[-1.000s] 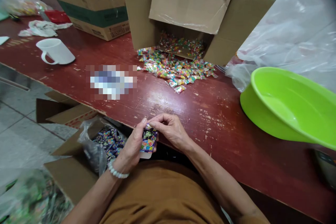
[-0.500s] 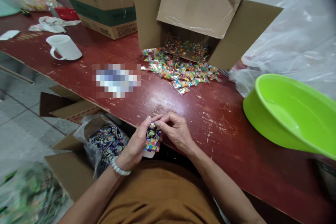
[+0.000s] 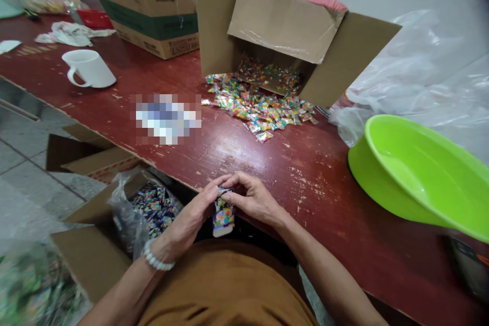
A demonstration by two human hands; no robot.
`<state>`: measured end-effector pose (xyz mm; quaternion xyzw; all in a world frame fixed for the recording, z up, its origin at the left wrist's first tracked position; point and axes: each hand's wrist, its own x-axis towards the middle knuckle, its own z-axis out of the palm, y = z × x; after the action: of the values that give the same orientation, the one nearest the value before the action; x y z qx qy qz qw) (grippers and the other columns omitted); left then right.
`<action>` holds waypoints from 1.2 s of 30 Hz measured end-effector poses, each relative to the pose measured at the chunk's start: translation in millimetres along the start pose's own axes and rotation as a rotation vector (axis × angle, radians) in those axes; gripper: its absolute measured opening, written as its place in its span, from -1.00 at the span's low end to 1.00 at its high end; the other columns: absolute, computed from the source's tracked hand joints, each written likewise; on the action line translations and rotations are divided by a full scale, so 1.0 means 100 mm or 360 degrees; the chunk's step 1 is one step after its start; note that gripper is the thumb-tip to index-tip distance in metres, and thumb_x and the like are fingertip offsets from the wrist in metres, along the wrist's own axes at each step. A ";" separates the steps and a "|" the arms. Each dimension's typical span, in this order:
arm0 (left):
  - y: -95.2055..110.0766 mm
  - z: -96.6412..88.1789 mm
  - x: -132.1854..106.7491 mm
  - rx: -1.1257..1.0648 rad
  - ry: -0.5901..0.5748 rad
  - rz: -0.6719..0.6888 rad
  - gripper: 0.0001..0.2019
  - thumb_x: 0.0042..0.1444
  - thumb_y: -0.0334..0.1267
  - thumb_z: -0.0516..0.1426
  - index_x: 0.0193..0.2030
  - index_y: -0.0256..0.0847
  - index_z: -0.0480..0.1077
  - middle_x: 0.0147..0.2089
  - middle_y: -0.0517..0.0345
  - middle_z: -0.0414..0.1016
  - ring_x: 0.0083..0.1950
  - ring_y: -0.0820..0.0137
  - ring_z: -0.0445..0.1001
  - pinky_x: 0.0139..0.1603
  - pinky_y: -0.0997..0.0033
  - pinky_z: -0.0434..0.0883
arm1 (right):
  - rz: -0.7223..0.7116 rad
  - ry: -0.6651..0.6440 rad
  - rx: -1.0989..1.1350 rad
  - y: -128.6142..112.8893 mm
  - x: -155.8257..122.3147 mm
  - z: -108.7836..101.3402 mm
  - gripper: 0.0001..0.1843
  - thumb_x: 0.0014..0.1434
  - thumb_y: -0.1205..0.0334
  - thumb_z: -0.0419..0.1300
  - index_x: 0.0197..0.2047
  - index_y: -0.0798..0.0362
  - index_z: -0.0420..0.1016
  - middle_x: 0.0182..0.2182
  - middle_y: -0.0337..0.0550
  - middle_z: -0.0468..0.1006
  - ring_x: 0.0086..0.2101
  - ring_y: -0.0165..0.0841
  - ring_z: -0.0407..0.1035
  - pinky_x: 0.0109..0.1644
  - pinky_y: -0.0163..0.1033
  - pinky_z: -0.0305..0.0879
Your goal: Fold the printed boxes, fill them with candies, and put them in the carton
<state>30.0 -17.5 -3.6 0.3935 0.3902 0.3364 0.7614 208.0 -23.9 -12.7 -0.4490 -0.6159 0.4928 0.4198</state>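
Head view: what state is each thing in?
Printed packet: held in right hand, left hand against it
White mug: upright
Green basin: right side up
Large carton: open, sachets spilling out
Lower carton: flaps open
Clear bag: open, holding dark packets
Green-banded carton: top out of view
White wad: crumpled
Pixelated item: cannot tell

I count two hands (image 3: pixel 198 209), one small printed carton (image 3: pixel 223 220), one beaded bracelet (image 3: pixel 156 259), one white mug (image 3: pixel 94 69), one lime-green basin (image 3: pixel 369 181) and two large cardboard boxes (image 3: pixel 151 12) on the tabletop (image 3: pixel 317 178); the candy sachets (image 3: pixel 263 107) are too many to tally.
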 end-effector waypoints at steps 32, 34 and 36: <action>0.10 -0.12 -0.10 0.0346 -0.0239 -0.0014 -0.52 -0.07 -0.41 0.11 0.07 -0.17 0.25 -0.33 0.25 0.45 -0.43 0.48 0.38 -0.43 0.47 0.40 | -0.0027 0.0566 0.0194 -0.16 0.06 0.28 -0.81 0.17 0.11 0.32 -0.18 0.01 0.53 -0.41 -0.24 0.55 -0.45 -0.41 0.38 -0.36 -0.30 0.34; 0.07 -0.11 -0.10 0.0305 -0.0216 0.0018 -0.50 -0.08 -0.42 0.11 0.08 -0.17 0.24 -0.33 0.25 0.46 -0.45 0.48 0.39 -0.45 0.48 0.39 | -0.0091 0.0517 0.0053 -0.14 0.03 0.27 -0.82 0.26 0.08 0.24 -0.23 0.00 0.56 -0.38 -0.19 0.54 -0.37 -0.35 0.42 -0.27 -0.23 0.39; 0.05 -0.08 -0.09 0.0258 -0.0178 0.0031 -0.48 -0.09 -0.42 0.13 0.09 -0.17 0.25 -0.32 0.24 0.48 -0.45 0.49 0.40 -0.45 0.49 0.39 | -0.0201 0.0543 -0.0170 -0.13 0.02 0.23 -0.77 0.31 0.10 0.17 -0.28 -0.02 0.60 -0.32 -0.14 0.50 -0.24 -0.29 0.43 -0.11 -0.16 0.39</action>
<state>17.3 -20.0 0.6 0.4758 0.3692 0.2886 0.7443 184.1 -29.1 -2.9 -0.5082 -0.5879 0.3489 0.5238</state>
